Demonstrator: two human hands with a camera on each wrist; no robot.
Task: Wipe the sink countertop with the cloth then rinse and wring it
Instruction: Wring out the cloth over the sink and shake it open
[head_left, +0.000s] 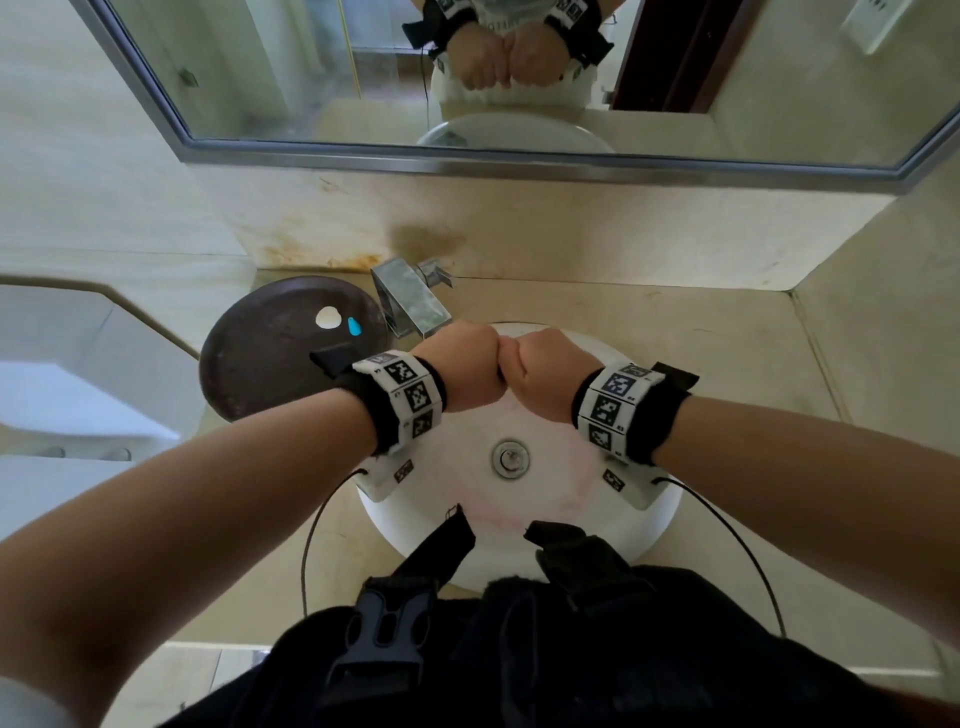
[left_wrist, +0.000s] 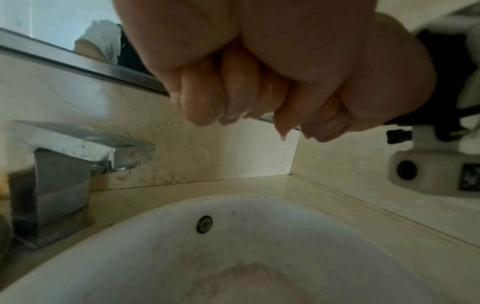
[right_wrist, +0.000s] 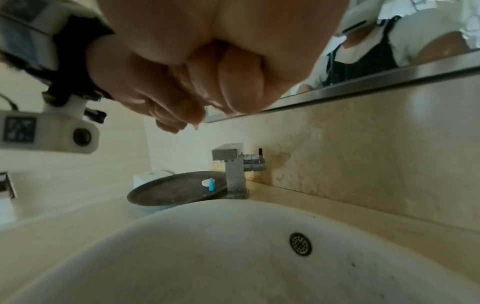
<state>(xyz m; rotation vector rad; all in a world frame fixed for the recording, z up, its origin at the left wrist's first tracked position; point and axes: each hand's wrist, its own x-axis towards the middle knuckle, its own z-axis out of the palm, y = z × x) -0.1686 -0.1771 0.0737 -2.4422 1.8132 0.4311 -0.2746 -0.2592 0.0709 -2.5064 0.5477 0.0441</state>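
Both fists, left hand (head_left: 470, 366) and right hand (head_left: 545, 371), are pressing knuckle to knuckle over the round white ceramic basin (head_left: 657, 512). Each grip is curling tight and dripping; this looks like wringing. The cloth is showing in no view. Next: untwisting over the glossy beige stone desk (head_left: 675, 332).
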